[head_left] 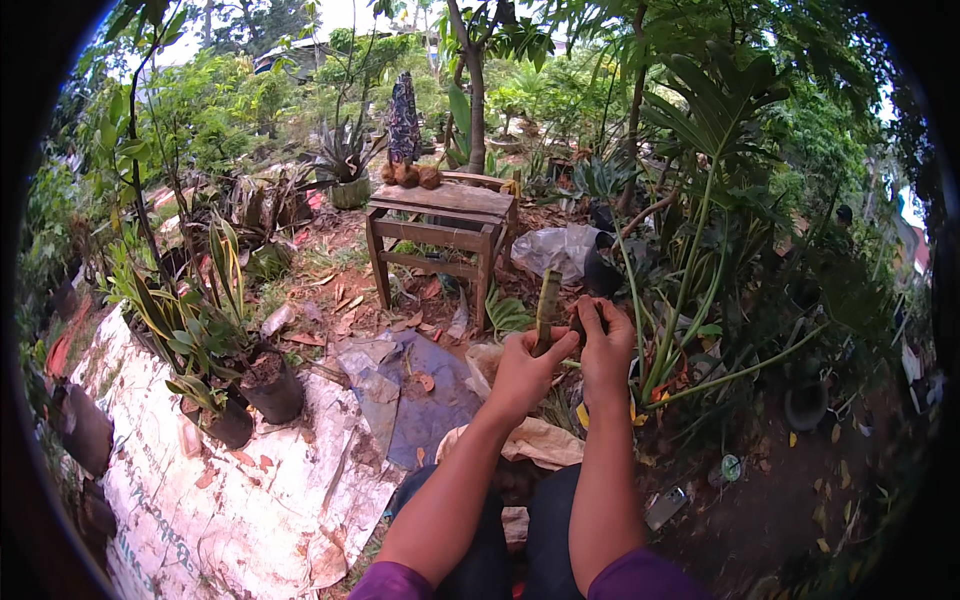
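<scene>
The left hand (525, 368) is closed around the lower end of a green stalk (546, 305), holding it upright in front of the knees, above the blue sheet (425, 400) on the ground. The right hand (603, 345) is curled beside it, seemingly gripping a small dark tool, though that is hard to make out. This looks like trimming the stalk; the next move calls for a firm hold. A wooden bench (445, 215) stands beyond, with brown husks (408, 176) at its far edge.
</scene>
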`<state>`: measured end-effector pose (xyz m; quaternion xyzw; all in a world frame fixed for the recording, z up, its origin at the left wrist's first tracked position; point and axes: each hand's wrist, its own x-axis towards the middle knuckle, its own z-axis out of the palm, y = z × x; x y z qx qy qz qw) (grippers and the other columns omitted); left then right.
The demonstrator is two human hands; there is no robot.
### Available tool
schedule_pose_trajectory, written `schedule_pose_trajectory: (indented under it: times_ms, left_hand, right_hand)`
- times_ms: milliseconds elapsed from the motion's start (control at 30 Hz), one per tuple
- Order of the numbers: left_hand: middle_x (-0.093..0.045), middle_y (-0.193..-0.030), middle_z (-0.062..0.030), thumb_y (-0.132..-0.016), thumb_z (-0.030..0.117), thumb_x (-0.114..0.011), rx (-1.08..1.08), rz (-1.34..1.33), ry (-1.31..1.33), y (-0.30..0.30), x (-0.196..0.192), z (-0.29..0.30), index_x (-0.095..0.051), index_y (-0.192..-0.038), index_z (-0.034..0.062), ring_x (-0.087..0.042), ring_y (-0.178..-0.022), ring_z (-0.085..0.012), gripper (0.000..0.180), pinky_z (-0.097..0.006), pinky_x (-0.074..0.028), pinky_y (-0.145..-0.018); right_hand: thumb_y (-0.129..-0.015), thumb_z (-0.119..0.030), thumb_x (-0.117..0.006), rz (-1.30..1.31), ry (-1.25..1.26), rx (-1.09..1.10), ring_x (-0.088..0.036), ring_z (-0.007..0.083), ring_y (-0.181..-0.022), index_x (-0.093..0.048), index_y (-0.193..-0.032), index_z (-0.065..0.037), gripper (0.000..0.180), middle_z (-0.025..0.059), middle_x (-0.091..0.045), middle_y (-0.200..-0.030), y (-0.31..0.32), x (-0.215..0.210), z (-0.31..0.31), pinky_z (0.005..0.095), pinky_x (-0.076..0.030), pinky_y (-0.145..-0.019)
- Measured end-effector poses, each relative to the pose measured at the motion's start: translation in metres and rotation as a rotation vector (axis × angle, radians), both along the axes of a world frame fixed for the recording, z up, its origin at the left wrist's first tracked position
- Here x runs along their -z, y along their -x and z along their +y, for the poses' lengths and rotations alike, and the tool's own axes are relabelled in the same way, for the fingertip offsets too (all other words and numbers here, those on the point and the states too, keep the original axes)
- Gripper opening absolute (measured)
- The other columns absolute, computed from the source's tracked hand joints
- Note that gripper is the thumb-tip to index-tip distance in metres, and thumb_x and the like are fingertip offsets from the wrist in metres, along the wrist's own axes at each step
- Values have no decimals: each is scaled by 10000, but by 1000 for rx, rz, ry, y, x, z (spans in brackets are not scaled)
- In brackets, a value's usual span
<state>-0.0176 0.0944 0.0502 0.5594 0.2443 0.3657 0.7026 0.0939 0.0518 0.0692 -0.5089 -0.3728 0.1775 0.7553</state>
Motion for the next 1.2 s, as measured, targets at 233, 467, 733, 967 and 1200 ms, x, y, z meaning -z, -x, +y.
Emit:
schedule_pose_trajectory:
  times_ms: [233,467,733,967,1200]
  left_hand:
    - [-638,-713,20,-917,188,-762,-255,-32,-144,-16,20,23,-696,-899,-13,-503,-607,-32,212,-254,-397,-546]
    - [-583,-676,52,-948,246,-743,-243,7,-147,-3,13,26,-704,-859,25,-463,-604,-18,241,-239,-341,-531]
    - [-549,-675,75,-954,336,-737,-224,71,-36,2,14,34,-722,-895,39,-417,-587,-23,303,-232,-311,-534]
    - [-569,-689,62,-934,254,-757,-268,20,-67,-6,16,33,-699,-860,45,-459,-597,-23,229,-233,-344,-527]
    - [-564,-684,58,-932,235,-757,-346,-75,-122,-1,17,32,-661,-837,52,-463,-575,-22,228,-235,-343,-494]
  right_hand:
    - [-966,-277,-711,111,17,-138,-534,47,-752,-707,-952,-20,258,-32,-634,-836,-15,31,23,222,-407,-634]
    - [-977,-262,-701,260,63,-268,-549,26,-694,-691,-889,-86,197,-60,-653,-803,-21,46,30,213,-390,-615]
    - [-964,-200,-719,256,47,-278,-557,22,-687,-698,-904,-80,137,-49,-664,-813,-19,53,36,213,-389,-588]
    - [-968,-210,-720,284,-7,-272,-503,22,-661,-695,-901,-75,153,-53,-637,-794,-12,51,39,215,-377,-581]
    - [-1023,-331,-641,181,61,-307,-412,25,-634,-733,-926,-70,293,-79,-564,-726,-3,46,38,227,-324,-584]
